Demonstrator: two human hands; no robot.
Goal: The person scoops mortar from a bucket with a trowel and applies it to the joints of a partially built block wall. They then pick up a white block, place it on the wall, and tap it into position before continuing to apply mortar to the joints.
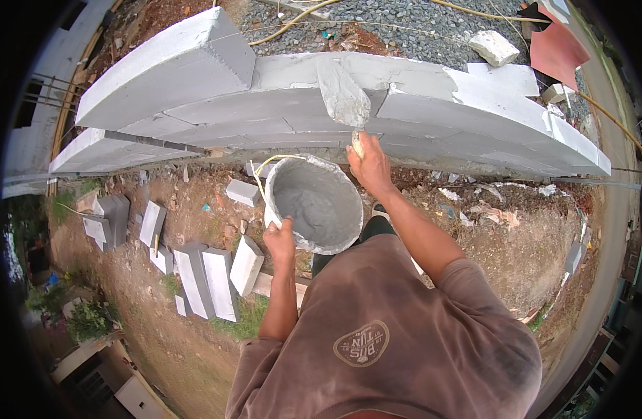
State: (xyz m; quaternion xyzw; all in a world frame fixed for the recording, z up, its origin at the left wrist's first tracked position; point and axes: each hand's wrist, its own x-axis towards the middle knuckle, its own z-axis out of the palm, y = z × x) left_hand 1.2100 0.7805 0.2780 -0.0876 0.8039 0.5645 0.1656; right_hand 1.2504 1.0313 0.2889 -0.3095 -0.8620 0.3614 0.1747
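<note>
Left hand (279, 241): grasps the bucket (333, 248) beside it by the rim; a weak grip could spill the mortar (310, 213).
Right hand (371, 165): clasps the trowel (343, 98), ahead over the block wall (241, 115); too steep a tilt may drop mortar.

Mortar (319, 222) lies in the bucket (293, 179) before the wall (244, 120).

Viewed remotely, my R hand (370, 166) is curled in a grip, R forearm (420, 225) extended fwd & angled inward; my L hand (280, 241), likewise curled, sits lower, L forearm (282, 293) approx. vert. in view.
</note>
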